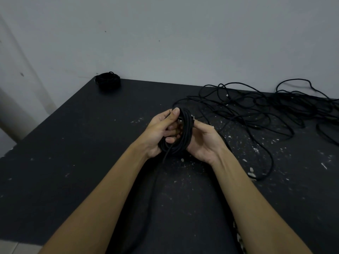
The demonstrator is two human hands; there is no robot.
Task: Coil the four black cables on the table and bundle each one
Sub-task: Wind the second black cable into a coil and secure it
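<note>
Both hands' fingers curled round coiled cable (185,132); loose cables (256,107) right, finished bundle (108,81) far-left corner

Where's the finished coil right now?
In the head view, the finished coil sits at the table's far left corner by the wall, well apart from both hands and the loose cables.

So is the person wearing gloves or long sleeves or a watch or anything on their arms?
No. Both the left hand and the right hand are bare: no gloves, and no rings that can be seen. The forearms are bare too, with no sleeves, watch or bracelet anywhere in view. No marks or writing show on them either.
</note>
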